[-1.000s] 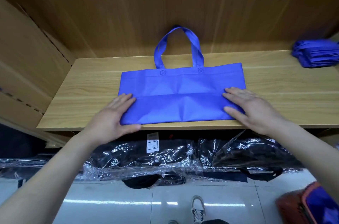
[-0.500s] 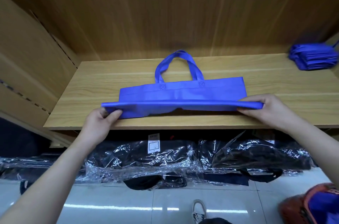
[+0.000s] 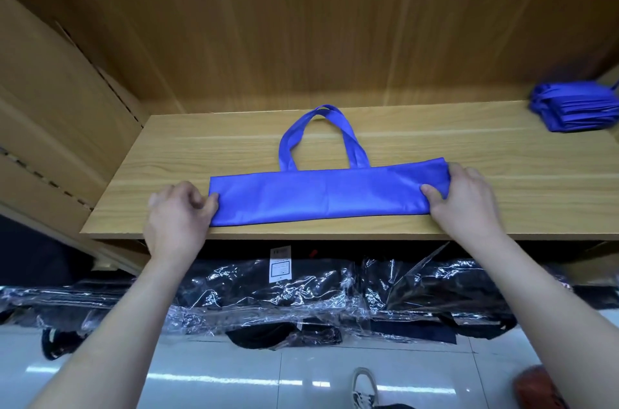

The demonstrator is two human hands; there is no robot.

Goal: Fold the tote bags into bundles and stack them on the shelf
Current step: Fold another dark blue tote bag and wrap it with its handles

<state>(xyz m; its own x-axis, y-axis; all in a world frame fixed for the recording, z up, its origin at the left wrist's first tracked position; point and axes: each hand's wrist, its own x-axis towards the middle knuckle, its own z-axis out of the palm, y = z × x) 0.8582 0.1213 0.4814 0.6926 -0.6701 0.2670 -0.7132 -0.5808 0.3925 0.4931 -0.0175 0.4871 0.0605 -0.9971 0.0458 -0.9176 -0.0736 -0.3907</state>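
A blue tote bag lies on the wooden shelf, folded into a long flat strip near the front edge. Its two handles loop away toward the back. My left hand is at the strip's left end, fingers curled, their tips on the fabric's edge. My right hand grips the right end, thumb on top and fingers wrapped round the fold. A stack of folded blue bags sits at the shelf's far right.
Wooden back and side panels close in the shelf. Below the shelf, black goods in clear plastic wrap lie along the tiled floor. A shoe and an orange bag show at the bottom.
The bag's lower half was lifted off the shelf and folded over the upper half, so the bag is now a narrow strip. Both hands moved with it to its ends.
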